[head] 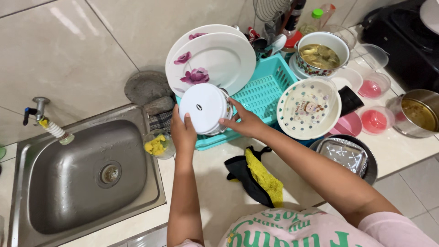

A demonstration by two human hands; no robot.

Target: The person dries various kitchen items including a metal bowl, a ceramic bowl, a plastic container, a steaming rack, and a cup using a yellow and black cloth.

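Note:
Both my hands hold a white round pot, its flat bottom facing me, at the front left corner of a teal dish rack. My left hand grips its lower left edge. My right hand holds its right side. Two white plates with purple flowers stand upright in the rack just behind the pot. A white perforated colander leans at the rack's right end.
A steel sink with a tap lies to the left, a small cup with a yellow sponge at its edge. A black and yellow cloth lies on the counter. Pots with food, pink-lidded containers and a steel tray crowd the right.

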